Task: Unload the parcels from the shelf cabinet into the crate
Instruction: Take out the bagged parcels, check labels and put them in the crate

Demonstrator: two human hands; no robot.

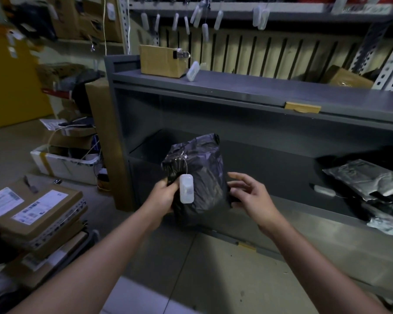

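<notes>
Your left hand (162, 197) grips the black parcel (200, 168) at its left edge, fingers (166, 184) curled on it, in front of the cabinet's (236, 87) lower shelf. Your right hand (253, 196) hovers just beside its right side, fingers spread and relaxed.

Both forearms bare, reaching forward from the bottom edge and converging. Left hand (166, 196) has its fingers curled, gripping the left side of the black parcel (204, 168), wrist roughly straight. Right hand (251, 196) is at the same height, palm turned inward, fingers loosely spread and slightly bent, just beside the parcel's right side; thumb possibly touching it, hard to tell
</notes>
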